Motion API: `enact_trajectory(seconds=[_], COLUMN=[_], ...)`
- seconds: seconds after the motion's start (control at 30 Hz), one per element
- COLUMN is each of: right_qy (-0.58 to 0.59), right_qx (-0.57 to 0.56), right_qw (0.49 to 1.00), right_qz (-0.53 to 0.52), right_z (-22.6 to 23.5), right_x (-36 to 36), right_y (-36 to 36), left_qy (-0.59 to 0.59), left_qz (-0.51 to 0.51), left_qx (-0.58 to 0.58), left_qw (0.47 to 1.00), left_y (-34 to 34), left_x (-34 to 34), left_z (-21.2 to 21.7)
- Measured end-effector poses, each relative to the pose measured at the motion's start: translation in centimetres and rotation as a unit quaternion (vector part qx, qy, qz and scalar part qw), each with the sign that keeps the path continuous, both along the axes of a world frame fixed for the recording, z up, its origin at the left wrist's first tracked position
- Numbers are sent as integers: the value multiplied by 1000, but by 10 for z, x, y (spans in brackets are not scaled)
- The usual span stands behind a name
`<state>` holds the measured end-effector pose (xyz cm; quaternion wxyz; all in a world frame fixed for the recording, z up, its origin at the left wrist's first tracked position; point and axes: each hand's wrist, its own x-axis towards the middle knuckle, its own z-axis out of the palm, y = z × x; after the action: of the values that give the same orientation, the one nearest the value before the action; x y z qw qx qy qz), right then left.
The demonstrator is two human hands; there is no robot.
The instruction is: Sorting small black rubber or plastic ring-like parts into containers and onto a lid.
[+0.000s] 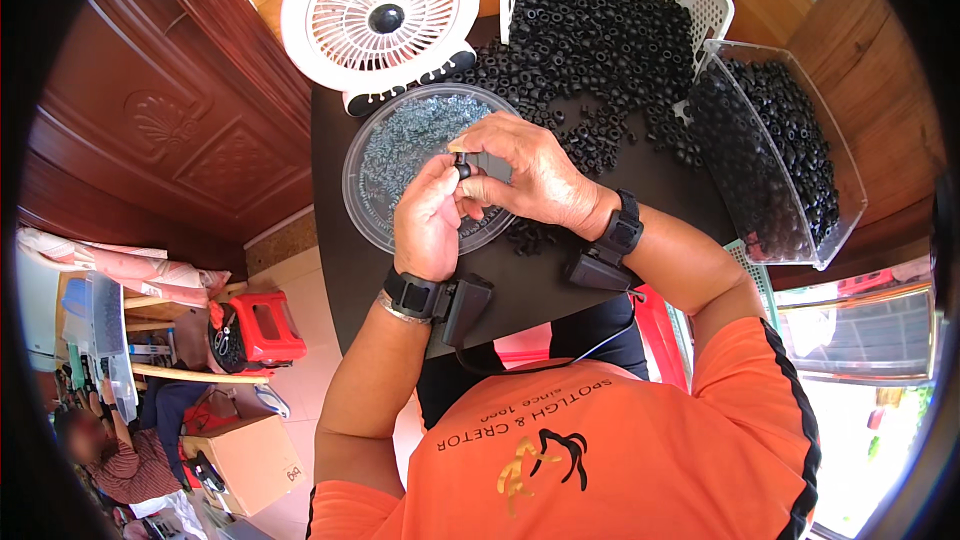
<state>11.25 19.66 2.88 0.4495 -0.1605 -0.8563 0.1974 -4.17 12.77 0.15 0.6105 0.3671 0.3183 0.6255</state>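
Both my hands meet over a round clear tub [352,195] of small bluish metal pieces. My left hand [428,215] pinches a small black ring-like part [463,168] between thumb and fingers. From the other side, my right hand [535,172] closes its thumb and forefinger on the same part. Fingers cover much of it, so its exact kind is hard to tell. Loose black parts of a similar look [590,135] lie heaped on the dark table [385,295] beyond and beside the tub.
A white perforated basket [715,15] tipped toward me spills black parts at the back. On the right stands a clear bin [845,175] of more parts. A white fan [385,15] stands behind the tub. Lower left are a red stool [270,328], a cardboard box [255,465] and another person [135,460].
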Motion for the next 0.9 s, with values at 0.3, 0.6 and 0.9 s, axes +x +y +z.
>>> enact_trajectory(seconds=[0.3, 0.6, 0.9], right_qy=[-32, -33, -20], right_qx=[16, 8, 31], right_qw=[999, 999, 999], right_qz=[1, -18, -13], right_z=[5, 3, 0], right_x=[2, 1, 3], right_y=[-4, -5, 1], left_qy=[-18, 6, 14], left_qz=[-4, -1, -39], left_qx=[10, 29, -8], left_qw=[1000, 1000, 999], left_y=[2, 2, 4], left_x=[2, 3, -5], left_z=[-4, 0, -3])
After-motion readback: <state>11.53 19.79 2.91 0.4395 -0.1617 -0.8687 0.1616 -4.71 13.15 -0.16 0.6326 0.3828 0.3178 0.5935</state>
